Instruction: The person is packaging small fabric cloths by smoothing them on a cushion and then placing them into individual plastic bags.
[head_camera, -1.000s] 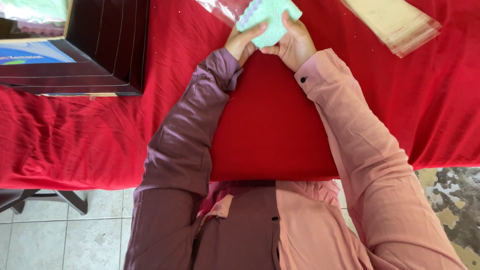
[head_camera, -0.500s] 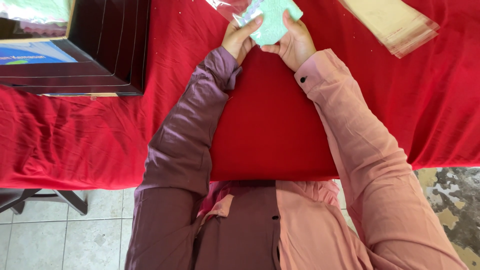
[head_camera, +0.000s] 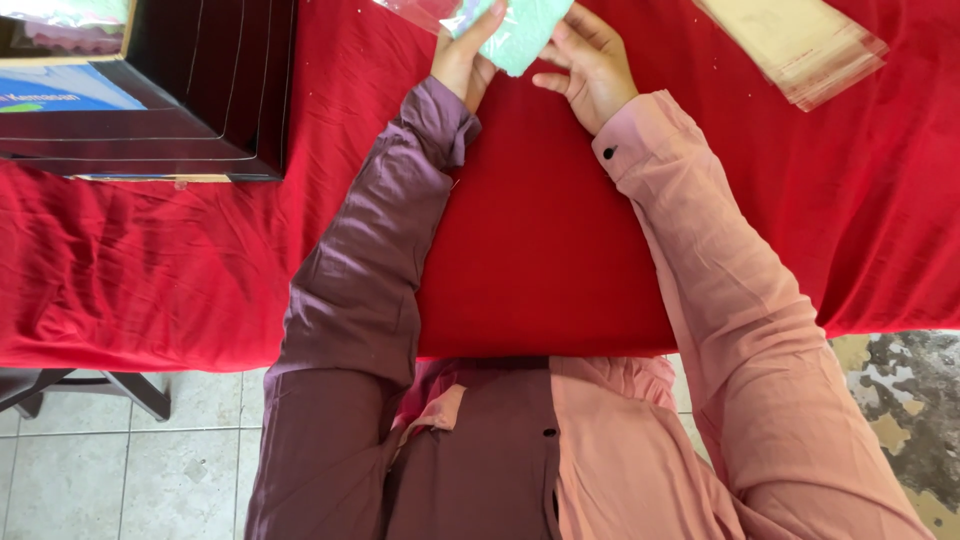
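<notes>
Seen from the head camera, both hands meet at the top edge of the frame over a worktop (head_camera: 560, 250) draped in red cloth. The left hand (head_camera: 462, 58), coming out of a purple sleeve, has its grip closed on a pale green folded cloth (head_camera: 520, 30), fingers pinching its left side. That cloth sits tilted, held up off the red cloth, and partly cut off by the top of the picture. A clear plastic bag (head_camera: 425, 12) lies against the cloth's upper left, just beside the left hand's fingertips; whether the cloth is inside it cannot be told. The right hand (head_camera: 590, 65), in a pink sleeve, has its grip loosely open, the fingers spread and touching the cloth's right edge without clamping it. To the right, well apart from the hands, lies a stack of clear bags (head_camera: 800, 45) on the worktop. At the upper left stands a dark box (head_camera: 200, 90), near the left elbow.
</notes>
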